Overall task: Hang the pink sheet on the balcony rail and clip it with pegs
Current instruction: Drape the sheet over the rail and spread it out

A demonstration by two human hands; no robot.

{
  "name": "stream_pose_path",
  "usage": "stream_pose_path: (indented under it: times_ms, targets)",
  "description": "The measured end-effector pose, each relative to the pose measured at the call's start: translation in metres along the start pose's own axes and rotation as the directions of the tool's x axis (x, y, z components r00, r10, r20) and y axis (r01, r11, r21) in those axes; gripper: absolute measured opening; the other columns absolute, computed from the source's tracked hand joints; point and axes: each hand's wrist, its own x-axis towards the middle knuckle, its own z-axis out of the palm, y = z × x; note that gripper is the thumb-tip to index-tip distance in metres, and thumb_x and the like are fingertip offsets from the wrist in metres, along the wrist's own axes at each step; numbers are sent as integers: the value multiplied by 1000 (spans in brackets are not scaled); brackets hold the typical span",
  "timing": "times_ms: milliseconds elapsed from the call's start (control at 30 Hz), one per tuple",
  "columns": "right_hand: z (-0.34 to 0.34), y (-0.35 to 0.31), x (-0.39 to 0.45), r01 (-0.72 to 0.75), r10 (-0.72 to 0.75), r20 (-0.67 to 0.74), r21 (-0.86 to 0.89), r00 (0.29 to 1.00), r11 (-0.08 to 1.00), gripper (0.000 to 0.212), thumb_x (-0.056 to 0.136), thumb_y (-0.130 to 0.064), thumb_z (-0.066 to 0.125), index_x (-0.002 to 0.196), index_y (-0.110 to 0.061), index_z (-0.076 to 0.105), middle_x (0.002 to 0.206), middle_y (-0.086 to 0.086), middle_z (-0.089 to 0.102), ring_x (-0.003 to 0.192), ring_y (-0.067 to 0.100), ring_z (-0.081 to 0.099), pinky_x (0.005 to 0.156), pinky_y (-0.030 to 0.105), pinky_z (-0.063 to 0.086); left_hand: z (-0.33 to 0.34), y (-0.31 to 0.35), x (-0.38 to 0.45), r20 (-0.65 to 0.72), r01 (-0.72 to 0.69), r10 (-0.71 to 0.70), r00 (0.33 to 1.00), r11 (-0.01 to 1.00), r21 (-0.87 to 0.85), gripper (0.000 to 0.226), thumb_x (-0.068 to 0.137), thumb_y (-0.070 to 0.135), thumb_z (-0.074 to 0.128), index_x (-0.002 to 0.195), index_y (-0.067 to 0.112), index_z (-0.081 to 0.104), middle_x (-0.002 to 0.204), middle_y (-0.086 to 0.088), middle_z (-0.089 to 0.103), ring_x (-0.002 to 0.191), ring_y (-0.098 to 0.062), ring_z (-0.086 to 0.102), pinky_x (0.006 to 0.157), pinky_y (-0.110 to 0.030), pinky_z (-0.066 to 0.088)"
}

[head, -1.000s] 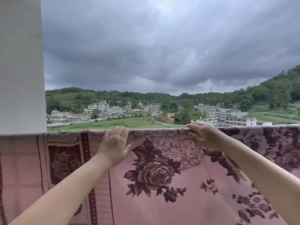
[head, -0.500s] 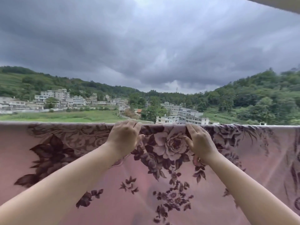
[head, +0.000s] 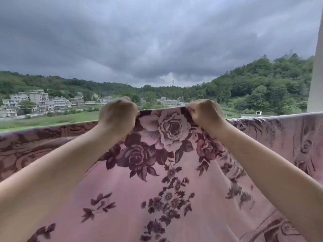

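The pink sheet (head: pixel 132 198), printed with dark red roses, hangs over the balcony rail across the whole width of the view and covers the rail. My left hand (head: pixel 118 114) and my right hand (head: pixel 203 113) each grip the sheet's top fold, fingers curled over it, a large rose between them. Between my fists the fold is lifted above the line of the rail, and the cloth slopes down from it to both sides. No pegs are in view.
A white pillar (head: pixel 315 70) stands at the right edge, just beyond the sheet's right end. Past the rail lie open air, green fields, white buildings (head: pixel 35 102) and wooded hills under dark clouds.
Both hands have gone from lying on the fold with straight fingers to gripping it in fists, and they have raised the cloth. The view has swung further right along the rail.
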Motion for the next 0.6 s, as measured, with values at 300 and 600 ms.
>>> stream_pose_path:
  times_ms: [300,600]
  targets:
    - [12,34,21,-93,-89,707,214,701,972,26,94,-24,40,105,-7,55,109,8,58,100,22,53,86,32,44,31,29,39,522,188,-170,836,982,19,27,94,23,44,75,9,57,72,-5,49,66,-18,47,61,-27,42]
    - [-30,167,-60,94,-244,294,444,924,891,33,88,-9,52,121,-5,53,121,12,60,105,23,57,90,25,43,46,188,17,291,65,-83,953,995,71,38,93,40,38,110,9,52,111,-9,60,105,-25,56,86,-36,45]
